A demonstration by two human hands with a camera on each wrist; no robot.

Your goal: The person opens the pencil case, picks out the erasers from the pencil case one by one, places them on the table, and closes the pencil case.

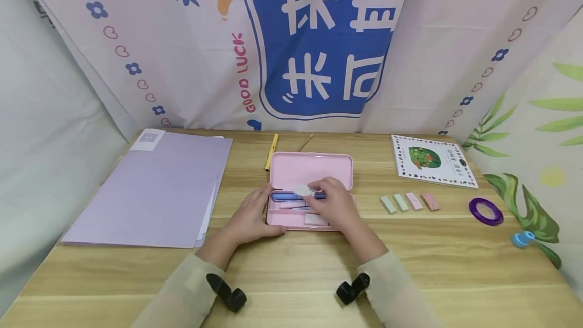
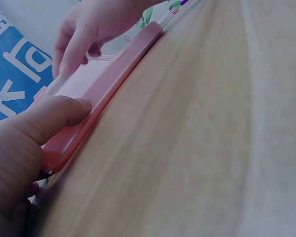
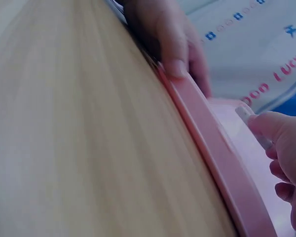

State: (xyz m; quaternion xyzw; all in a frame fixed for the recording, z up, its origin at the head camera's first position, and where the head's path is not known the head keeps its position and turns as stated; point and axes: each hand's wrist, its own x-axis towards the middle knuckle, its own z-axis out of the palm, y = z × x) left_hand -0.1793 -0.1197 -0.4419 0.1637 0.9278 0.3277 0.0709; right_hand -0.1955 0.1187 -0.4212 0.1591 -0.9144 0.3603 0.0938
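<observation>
Passage: tabletop [image 1: 287, 272], lower centre of frame, between sleeves [image 1: 182, 292]. Obstacles: purple folder [image 1: 152, 191], left; open pink case [image 1: 311, 171], centre; four small blocks [image 1: 414, 201], right.

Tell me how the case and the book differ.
The case is pink; the book is mostly white. The case is open, with pens inside, while the book lies shut. The left hand holds the case; the book lies untouched. Both rest on the table.
</observation>
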